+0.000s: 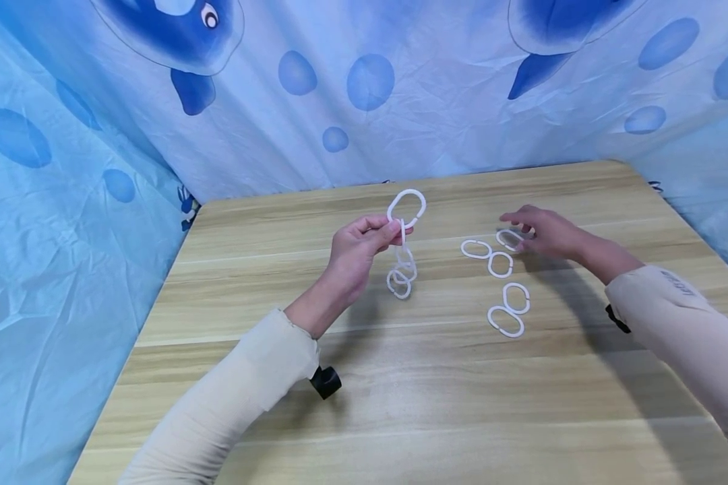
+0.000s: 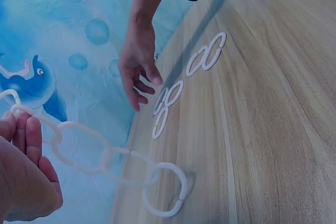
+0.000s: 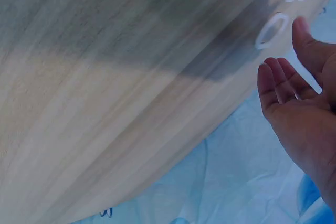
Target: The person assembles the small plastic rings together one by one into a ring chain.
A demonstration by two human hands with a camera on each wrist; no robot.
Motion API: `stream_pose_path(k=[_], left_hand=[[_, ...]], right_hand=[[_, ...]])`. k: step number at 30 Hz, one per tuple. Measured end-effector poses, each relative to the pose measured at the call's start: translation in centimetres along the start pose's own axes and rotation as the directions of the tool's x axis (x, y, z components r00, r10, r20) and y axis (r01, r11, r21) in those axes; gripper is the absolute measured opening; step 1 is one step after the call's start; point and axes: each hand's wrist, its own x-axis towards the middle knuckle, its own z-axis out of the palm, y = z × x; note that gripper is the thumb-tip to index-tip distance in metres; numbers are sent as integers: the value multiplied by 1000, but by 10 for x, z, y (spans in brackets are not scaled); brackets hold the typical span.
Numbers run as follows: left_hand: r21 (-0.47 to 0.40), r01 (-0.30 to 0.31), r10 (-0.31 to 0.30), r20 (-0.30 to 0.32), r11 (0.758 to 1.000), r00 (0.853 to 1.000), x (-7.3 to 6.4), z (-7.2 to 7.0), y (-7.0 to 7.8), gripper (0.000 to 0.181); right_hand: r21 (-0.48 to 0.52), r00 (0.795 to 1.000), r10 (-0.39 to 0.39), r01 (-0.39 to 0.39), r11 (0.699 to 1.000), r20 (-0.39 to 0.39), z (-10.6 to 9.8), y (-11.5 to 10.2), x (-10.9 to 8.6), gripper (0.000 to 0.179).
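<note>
My left hand (image 1: pixel 353 250) pinches a chain of white plastic C-shaped links (image 1: pixel 414 268) between thumb and fingers near its top. One link stands up above the fingertips; several others hang below, and in the left wrist view the lowest link (image 2: pixel 185 184) dangles beside the tabletop. Over on the right, my right hand (image 1: pixel 549 232) hovers with thumb and fingers apart above a loose white link (image 1: pixel 500 234). The right wrist view shows a gap between that hand (image 3: pixel 299 95) and the loose link (image 3: pixel 259 38), with nothing held.
Several loose links lie on the wooden table (image 1: pixel 400 391): two (image 1: pixel 463 250) beside the one under my right hand, and a pair (image 1: pixel 490 316) nearer me. A blue curtain (image 1: pixel 249 148) with printed dolphins and bubbles hangs behind the table and along its left side.
</note>
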Motion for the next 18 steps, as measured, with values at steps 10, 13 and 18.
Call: stream_pose_path(k=[10, 13, 18], left_hand=[[22, 26, -26, -5, 999, 1000, 0, 0, 0, 6], [30, 35, -35, -8, 999, 999, -1, -1, 0, 4], [39, 32, -32, -9, 999, 999, -1, -2, -1, 5]], right_hand=[[13, 998, -1, 1, 1000, 61, 10, 21, 4, 57], [27, 1000, 5, -6, 1000, 28, 12, 27, 4, 53], [22, 997, 73, -73, 997, -8, 15, 31, 2, 50]])
